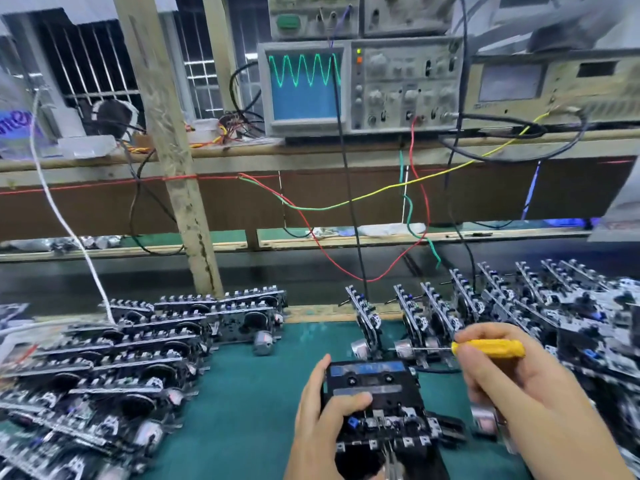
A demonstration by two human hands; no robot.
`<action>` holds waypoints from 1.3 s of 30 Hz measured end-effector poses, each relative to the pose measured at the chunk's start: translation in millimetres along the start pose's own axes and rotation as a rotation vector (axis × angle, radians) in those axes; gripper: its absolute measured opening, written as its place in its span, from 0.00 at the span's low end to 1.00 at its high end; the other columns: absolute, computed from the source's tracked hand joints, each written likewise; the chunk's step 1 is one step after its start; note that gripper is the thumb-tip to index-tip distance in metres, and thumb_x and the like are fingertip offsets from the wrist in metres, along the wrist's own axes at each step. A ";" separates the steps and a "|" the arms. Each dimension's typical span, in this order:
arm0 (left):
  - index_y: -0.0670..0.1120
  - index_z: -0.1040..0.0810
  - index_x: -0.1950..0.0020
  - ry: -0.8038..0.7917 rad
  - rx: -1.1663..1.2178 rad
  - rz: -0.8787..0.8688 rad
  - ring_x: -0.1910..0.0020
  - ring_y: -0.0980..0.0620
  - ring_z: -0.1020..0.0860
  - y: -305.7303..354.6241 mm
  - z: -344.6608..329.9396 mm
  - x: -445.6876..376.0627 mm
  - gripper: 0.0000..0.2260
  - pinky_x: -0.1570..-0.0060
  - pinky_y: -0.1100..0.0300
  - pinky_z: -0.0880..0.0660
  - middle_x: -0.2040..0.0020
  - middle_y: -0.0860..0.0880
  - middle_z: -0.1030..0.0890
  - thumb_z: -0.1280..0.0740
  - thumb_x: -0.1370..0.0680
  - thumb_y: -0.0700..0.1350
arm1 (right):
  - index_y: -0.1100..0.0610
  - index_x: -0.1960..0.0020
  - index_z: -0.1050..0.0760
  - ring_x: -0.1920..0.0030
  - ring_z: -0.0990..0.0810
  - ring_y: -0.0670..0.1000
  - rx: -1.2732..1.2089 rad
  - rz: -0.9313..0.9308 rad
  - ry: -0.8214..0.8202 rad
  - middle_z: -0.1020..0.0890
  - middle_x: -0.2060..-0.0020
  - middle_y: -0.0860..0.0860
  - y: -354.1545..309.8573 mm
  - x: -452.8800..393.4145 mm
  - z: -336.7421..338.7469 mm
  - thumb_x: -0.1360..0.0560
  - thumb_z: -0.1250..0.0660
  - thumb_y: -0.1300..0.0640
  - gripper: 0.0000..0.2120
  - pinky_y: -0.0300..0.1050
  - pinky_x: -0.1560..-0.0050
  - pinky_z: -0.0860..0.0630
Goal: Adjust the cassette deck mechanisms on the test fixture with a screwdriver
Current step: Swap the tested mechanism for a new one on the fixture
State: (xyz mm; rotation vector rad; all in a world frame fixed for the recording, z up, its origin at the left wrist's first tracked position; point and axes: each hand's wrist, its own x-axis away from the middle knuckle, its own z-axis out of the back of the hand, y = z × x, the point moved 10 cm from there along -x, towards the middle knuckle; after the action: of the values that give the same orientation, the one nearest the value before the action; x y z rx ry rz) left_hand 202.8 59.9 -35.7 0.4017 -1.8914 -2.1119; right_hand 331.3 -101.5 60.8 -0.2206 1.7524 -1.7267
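Your biggest risk: your right hand [512, 386], gripping the yellow screwdriver [485, 348], holds its tip off the cassette deck mechanism [375, 400] that your left hand [322, 420] clamps low on the green tabletop [249, 393]; a slip could overturn the adjustment. Sleeves could snag dangling wires [346, 202]. Stacked mechanisms [145, 348] crowd both sides; the oscilloscope [304, 86] shows a wave.

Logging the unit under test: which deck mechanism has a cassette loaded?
The deck mechanism at front centre, held by the left hand. It alone carries a black cassette with a blue label. The stacked ones left and the upright row right show none.
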 end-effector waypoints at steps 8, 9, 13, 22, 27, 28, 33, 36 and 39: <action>0.71 0.26 0.47 0.419 0.316 0.082 0.32 0.53 0.33 -17.7 4.2 -21.3 0.26 0.46 0.55 0.34 0.31 0.58 0.32 0.23 0.37 0.47 | 0.46 0.50 0.18 0.65 0.18 0.49 0.033 0.149 -0.010 0.16 0.65 0.55 -7.7 5.2 3.1 0.28 0.28 0.40 0.12 0.42 0.57 0.21; 0.71 0.26 0.47 0.436 0.322 0.082 0.34 0.54 0.33 -19.8 9.4 -22.7 0.25 0.48 0.56 0.33 0.32 0.59 0.32 0.23 0.37 0.48 | 0.44 0.47 0.20 0.62 0.16 0.48 0.059 0.181 -0.014 0.15 0.63 0.53 -2.0 8.3 1.1 0.25 0.30 0.37 0.13 0.41 0.54 0.20; 0.68 0.26 0.45 0.424 0.335 0.066 0.39 0.56 0.31 -21.4 11.2 -30.5 0.32 0.53 0.59 0.33 0.34 0.59 0.30 0.25 0.49 0.55 | 0.35 0.47 0.28 0.46 0.19 0.35 0.367 0.346 0.146 0.16 0.49 0.38 19.3 24.4 -1.5 0.20 0.42 0.41 0.05 0.29 0.49 0.26; 0.57 0.27 0.41 0.512 0.216 0.084 0.25 0.45 0.36 -27.7 24.0 -38.9 0.24 0.38 0.53 0.36 0.24 0.47 0.34 0.29 0.27 0.31 | 0.40 0.43 0.28 0.43 0.20 0.46 0.397 0.447 0.205 0.21 0.46 0.38 49.9 38.5 0.2 0.17 0.42 0.50 0.07 0.41 0.40 0.25; 0.49 0.29 0.26 0.491 0.206 0.084 0.22 0.44 0.38 -23.9 22.6 -40.1 0.30 0.29 0.49 0.40 0.21 0.45 0.35 0.31 0.26 0.30 | 0.43 0.44 0.32 0.39 0.24 0.44 0.460 0.464 0.140 0.25 0.37 0.36 44.3 42.5 -16.8 0.24 0.38 0.62 0.15 0.39 0.41 0.27; 0.48 0.29 0.26 0.485 0.205 0.083 0.22 0.45 0.39 -21.3 21.0 -40.5 0.30 0.29 0.50 0.40 0.21 0.45 0.36 0.31 0.26 0.30 | 0.43 0.43 0.34 0.40 0.24 0.42 0.468 0.481 0.147 0.25 0.35 0.36 43.0 46.4 -17.0 0.23 0.38 0.61 0.16 0.35 0.42 0.29; 0.69 0.21 0.59 0.503 0.140 0.086 0.22 0.42 0.40 -3.7 13.1 -37.1 0.32 0.26 0.48 0.43 0.22 0.46 0.36 0.31 0.26 0.26 | 0.39 0.41 0.40 0.37 0.27 0.39 0.447 0.424 0.087 0.29 0.32 0.33 53.4 47.5 -21.1 0.20 0.38 0.52 0.14 0.31 0.41 0.31; 0.56 0.24 0.40 0.474 0.215 0.125 0.23 0.41 0.38 -8.5 11.8 -39.0 0.25 0.32 0.51 0.38 0.22 0.44 0.36 0.31 0.26 0.28 | 0.36 0.41 0.43 0.34 0.29 0.41 0.393 0.404 0.010 0.32 0.31 0.33 59.0 48.2 -26.7 0.20 0.38 0.46 0.15 0.38 0.40 0.31; 0.49 0.27 0.29 0.457 0.323 0.111 0.23 0.51 0.40 -28.2 19.6 -37.3 0.26 0.32 0.60 0.39 0.22 0.47 0.35 0.26 0.26 0.36 | 0.35 0.40 0.43 0.31 0.31 0.42 0.369 0.378 -0.051 0.35 0.31 0.32 63.5 47.9 -30.6 0.21 0.37 0.42 0.16 0.42 0.38 0.30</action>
State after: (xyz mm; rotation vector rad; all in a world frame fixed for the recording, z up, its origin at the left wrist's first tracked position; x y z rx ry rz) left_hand 229.1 95.2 -60.8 0.7555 -1.9141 -1.4815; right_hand 297.9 -95.2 -17.4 0.2138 1.3053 -1.7013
